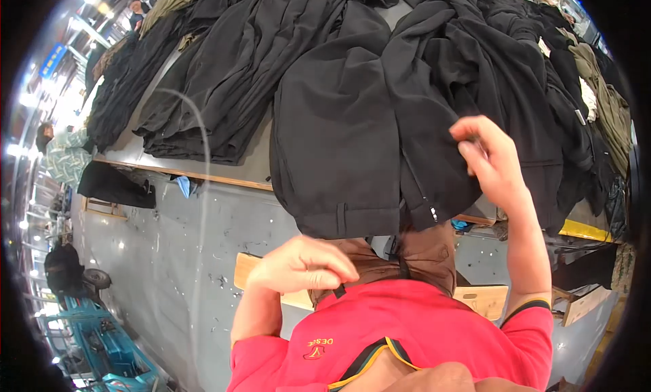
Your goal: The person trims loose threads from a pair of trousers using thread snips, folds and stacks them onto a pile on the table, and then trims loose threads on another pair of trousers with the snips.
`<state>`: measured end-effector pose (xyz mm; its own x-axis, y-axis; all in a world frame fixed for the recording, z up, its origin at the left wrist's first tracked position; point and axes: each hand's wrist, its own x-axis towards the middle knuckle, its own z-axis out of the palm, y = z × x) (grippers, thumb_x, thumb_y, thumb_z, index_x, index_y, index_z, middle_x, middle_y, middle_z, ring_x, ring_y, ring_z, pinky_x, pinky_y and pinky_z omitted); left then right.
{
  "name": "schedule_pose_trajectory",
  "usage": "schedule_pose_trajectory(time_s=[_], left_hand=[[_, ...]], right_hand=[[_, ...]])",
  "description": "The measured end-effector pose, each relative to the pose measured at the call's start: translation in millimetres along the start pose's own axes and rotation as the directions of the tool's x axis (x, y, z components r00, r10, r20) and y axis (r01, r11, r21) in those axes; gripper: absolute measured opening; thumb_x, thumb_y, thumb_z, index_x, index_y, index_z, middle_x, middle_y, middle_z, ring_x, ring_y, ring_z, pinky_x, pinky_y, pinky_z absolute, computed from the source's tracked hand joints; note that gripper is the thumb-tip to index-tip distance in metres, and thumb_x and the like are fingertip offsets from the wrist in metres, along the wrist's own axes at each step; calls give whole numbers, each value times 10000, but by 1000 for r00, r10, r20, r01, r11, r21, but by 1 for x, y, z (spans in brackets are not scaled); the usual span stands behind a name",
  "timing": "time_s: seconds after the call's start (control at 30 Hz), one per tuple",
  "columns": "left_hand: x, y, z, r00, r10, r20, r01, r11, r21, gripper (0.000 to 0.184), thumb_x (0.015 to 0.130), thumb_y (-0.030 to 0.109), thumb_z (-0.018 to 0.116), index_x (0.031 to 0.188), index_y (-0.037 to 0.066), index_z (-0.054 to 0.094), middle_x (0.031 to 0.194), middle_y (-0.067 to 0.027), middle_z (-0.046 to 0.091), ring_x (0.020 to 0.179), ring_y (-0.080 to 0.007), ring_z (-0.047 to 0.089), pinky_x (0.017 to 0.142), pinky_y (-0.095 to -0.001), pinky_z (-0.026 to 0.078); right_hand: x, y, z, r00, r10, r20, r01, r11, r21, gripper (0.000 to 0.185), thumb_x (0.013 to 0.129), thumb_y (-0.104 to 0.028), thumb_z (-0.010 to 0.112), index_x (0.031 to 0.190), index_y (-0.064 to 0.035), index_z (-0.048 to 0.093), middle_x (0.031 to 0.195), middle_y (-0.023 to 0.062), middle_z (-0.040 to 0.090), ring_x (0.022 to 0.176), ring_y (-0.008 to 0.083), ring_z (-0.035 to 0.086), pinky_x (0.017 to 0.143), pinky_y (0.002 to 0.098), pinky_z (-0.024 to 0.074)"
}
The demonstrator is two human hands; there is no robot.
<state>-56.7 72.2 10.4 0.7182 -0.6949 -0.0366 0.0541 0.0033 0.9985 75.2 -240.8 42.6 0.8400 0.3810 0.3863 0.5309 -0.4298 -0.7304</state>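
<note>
A pair of black trousers (pixel 339 134) lies over the table edge, its waistband toward me. A belt loop and an open zip fly with a pale zip end (pixel 434 213) show on it. My right hand (pixel 489 155) is above the right side of the trousers, thumb and fingers curled in; whatever is between them is too dark to make out. Below the waistband, in front of my red shirt, my left hand (pixel 302 263) has its fingers closed and pointing right. A small black piece (pixel 340 290) shows by its fingertips; I cannot tell what it is.
Heaped black trousers (pixel 224 73) and olive garments (pixel 597 87) cover much of the table (pixel 254 158). A wooden stool or bench (pixel 481 298) is under me. A teal machine or cart (pixel 108 344) stands at lower left, and another person (pixel 64 151) is at far left.
</note>
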Motion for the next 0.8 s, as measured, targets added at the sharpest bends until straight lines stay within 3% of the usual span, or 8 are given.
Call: schedule_pose_trajectory(time_s=[0.07,0.17,0.27,0.33,0.37,0.47,0.57,0.8], left_hand=[[37,19,-9,984,101,-147,-66,972,226,164,839,102,611,940,-25,637,923,-108,652,855,-184,627,763,-307,484],[111,20,-33,878,158,-451,26,927,375,98,831,67,607,883,-15,595,831,-77,631,778,-128,608,704,-255,481],[169,-10,-71,725,192,-661,123,909,399,97,821,14,581,903,-7,534,851,-80,604,733,-120,605,668,-249,501],[184,-21,-77,686,187,-703,72,944,321,101,826,3,569,917,-10,526,866,-83,595,727,-128,610,663,-256,521],[187,-26,-81,663,180,-726,43,960,278,104,829,-3,563,924,-12,523,873,-84,591,723,-132,612,661,-260,531],[184,-41,-80,648,124,-751,-13,988,152,140,847,-18,542,988,-14,536,842,-73,577,746,-130,618,659,-263,544],[182,-39,-77,638,119,-761,-123,991,53,157,856,-26,548,1012,-16,564,892,-63,563,749,-120,615,653,-255,542],[189,-33,-73,620,513,-593,-99,801,590,258,784,16,695,1034,4,634,1000,-26,514,613,-48,504,557,-194,446]], right_hand=[[26,-11,8,982,157,101,-172,971,165,202,792,-8,588,994,-7,577,916,112,610,818,215,609,726,303,482],[71,15,43,952,-299,-69,273,927,-259,216,814,-101,629,999,-5,570,968,162,614,913,330,614,780,393,495],[108,36,64,984,144,101,-84,889,-450,234,818,-227,635,910,-11,627,900,177,640,878,350,619,764,428,491],[111,46,70,977,193,93,-118,849,-515,253,819,-259,629,843,-7,643,825,183,642,854,346,625,755,444,488],[109,62,72,995,70,65,-31,878,-477,237,828,-229,615,822,7,631,785,179,637,801,318,637,714,420,486],[99,83,72,982,180,50,-176,982,-73,210,826,-193,603,810,16,614,762,164,627,714,268,625,669,370,474],[95,87,71,931,338,137,-364,887,285,182,878,-162,566,811,5,588,628,36,536,523,109,486,512,271,401],[94,91,69,892,371,259,-450,667,594,171,903,-215,603,831,-61,579,602,-59,437,436,35,399,389,195,286]])
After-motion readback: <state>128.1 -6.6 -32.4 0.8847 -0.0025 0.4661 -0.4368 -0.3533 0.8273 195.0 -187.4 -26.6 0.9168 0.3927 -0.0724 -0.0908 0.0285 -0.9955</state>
